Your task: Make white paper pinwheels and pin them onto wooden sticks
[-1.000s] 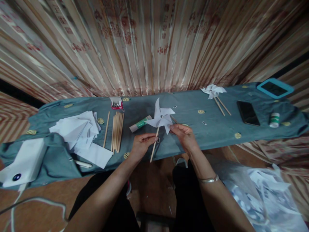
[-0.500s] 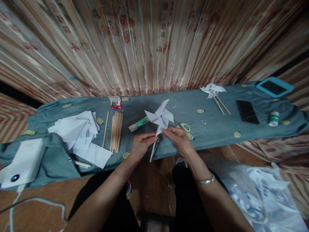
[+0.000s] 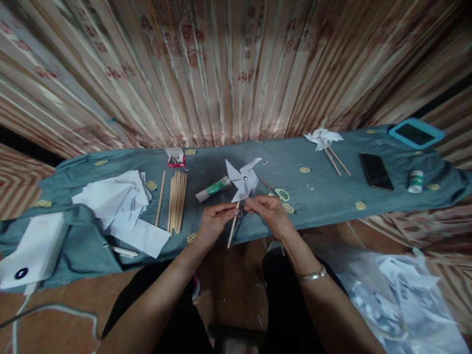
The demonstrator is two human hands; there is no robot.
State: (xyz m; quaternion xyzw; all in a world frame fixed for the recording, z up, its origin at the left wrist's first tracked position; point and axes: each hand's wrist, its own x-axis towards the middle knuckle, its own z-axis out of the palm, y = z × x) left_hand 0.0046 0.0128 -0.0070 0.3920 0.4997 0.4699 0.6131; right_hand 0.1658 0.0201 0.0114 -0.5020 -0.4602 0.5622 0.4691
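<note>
My left hand (image 3: 218, 220) pinches the wooden stick of a white paper pinwheel (image 3: 242, 181). A shiny pin head sits at the pinwheel's centre, and its stick slants down toward me past my fingers. Just right of the stick, below the blades, my right hand (image 3: 268, 210) has its thumb and fingers closed together, with nothing visible in them. Behind my right hand lie scissors (image 3: 282, 194) with yellow-green handles. A green and white glue stick (image 3: 213, 189) rests to the left of the pinwheel.
Left on the cloth-covered table (image 3: 280, 167) are wooden sticks (image 3: 177, 201), white papers (image 3: 110, 196), a red box of pins (image 3: 176, 160) and a white device (image 3: 35, 250). Finished pinwheels (image 3: 323, 139), a phone (image 3: 376, 171), a small tube (image 3: 416, 181) and a blue-framed tablet (image 3: 416, 133) lie right.
The pinwheel's blades have turned about the pin. My right fingers have come off the lower blade and sit slightly lower left. My left hand keeps its hold on the stick.
</note>
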